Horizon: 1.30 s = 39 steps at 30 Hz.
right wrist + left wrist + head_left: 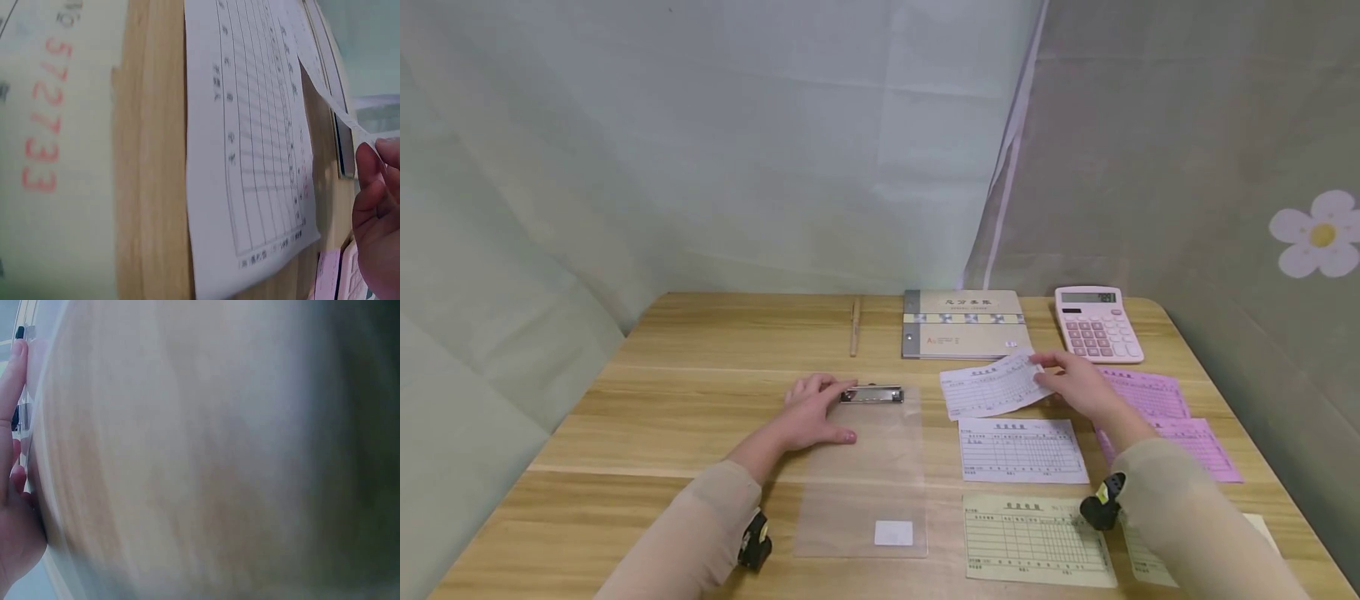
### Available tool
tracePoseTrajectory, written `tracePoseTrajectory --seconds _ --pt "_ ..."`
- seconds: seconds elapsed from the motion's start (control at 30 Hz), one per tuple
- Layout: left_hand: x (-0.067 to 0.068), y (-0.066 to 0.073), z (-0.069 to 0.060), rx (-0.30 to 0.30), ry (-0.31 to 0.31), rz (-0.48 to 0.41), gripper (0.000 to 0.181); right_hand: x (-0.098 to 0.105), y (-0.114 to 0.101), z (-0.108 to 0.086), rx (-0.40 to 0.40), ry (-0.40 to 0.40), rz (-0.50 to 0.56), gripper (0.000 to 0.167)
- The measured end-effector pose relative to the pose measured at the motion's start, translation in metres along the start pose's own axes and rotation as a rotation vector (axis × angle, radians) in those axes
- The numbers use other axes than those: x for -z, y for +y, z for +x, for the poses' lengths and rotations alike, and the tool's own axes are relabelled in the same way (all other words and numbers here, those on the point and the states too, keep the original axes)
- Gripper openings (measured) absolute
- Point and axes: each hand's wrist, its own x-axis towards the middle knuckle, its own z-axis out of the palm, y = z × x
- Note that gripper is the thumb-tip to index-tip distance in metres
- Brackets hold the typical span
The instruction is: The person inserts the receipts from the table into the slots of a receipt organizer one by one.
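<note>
Between the thumb and fingers of my right hand [1075, 387], a white printed receipt slip [988, 390] is pinched by its right end. It slopes upward toward that hand, and the right wrist view shows the slip [334, 103] raised off the table at the pinch. A second white slip [1022, 454] lies flat just in front of it. My left hand [808, 414] rests at the upper left of a clear clipboard [865, 492], thumb stretched over the board and a finger touching the metal clip [872, 395]. The clipboard carries a small white label near its bottom.
Yellow slips [1033, 542] lie at the front right, one partly under my right forearm. Pink slips [1195, 446] lie at the right. Along the back are a pen [854, 327], an account book [966, 329] and a pink calculator [1097, 325]. Curtains surround the table [700, 367].
</note>
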Motion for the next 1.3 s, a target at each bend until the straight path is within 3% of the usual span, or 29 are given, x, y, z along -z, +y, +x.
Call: tracePoseTrajectory --seconds 0.17,0.43,0.53,0.67,1.03,1.3 --pt "0.0 -0.001 0.0 -0.002 0.001 -0.001 0.09 -0.006 -0.008 0.001 0.014 0.004 -0.013 0.041" --pt "0.0 -0.001 0.0 -0.001 0.001 0.002 0.09 -0.019 -0.014 0.01 0.019 0.008 -0.155 0.038" --pt "0.0 0.0 0.0 -0.005 0.002 -0.003 0.09 -0.021 -0.015 0.011 0.019 0.024 -0.154 0.037" --pt "-0.001 0.0 0.001 -0.006 0.006 0.002 0.09 -0.019 -0.014 0.011 0.012 0.034 -0.083 0.038" --pt "-0.001 -0.001 0.001 -0.021 0.019 -0.002 0.09 -0.014 -0.019 0.008 0.031 0.064 0.25 0.044" --pt "0.0 0.0 0.001 -0.01 0.011 0.003 0.091 -0.024 -0.027 0.004 0.092 0.027 0.276 0.041"
